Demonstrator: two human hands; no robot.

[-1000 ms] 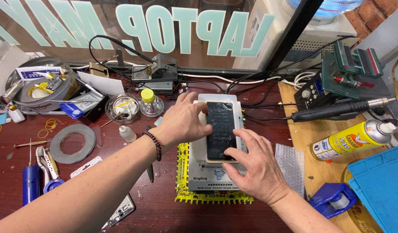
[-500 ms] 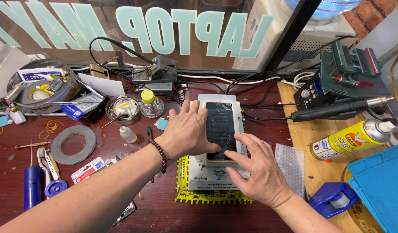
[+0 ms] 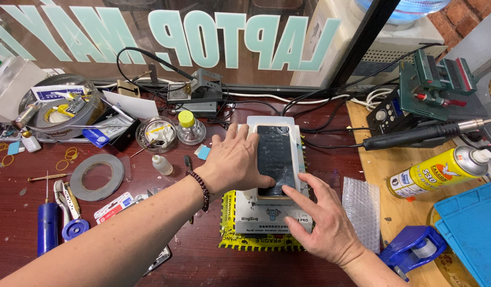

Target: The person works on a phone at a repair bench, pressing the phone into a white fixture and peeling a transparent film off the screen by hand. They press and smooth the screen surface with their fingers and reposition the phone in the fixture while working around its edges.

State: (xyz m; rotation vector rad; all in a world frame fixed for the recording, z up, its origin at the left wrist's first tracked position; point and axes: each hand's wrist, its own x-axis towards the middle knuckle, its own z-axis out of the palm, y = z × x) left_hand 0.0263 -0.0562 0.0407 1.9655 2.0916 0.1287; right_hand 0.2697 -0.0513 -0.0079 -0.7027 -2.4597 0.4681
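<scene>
Both hands have shifted only slightly since the earlier frames, the right fingertips creeping up onto the bottom end of the phone. The left hand [image 3: 236, 162] lies flat with fingers spread, palm on the left edge of the dark phone [image 3: 276, 157], thumb pressed across its lower part. The right hand [image 3: 326, 223] is open, fingers splayed, its fingertips [image 3: 289, 195] touching the phone's bottom edge; neither hand grips anything. The phone rests face up on a white separator machine [image 3: 269, 215], which stands on a yellow-edged mat [image 3: 259, 243] directly under the hands. Just right of the right hand lies a sheet of bubble wrap [image 3: 361, 210], with a blue tape dispenser [image 3: 413, 248] below it. Farther right sit a yellow spray can [image 3: 439, 171] and a hot-air handle [image 3: 415, 135]. Left of the left hand are a small dropper bottle [image 3: 162, 165], a tape roll [image 3: 97, 176] and a yellow-capped glass bottle [image 3: 190, 129].
</scene>
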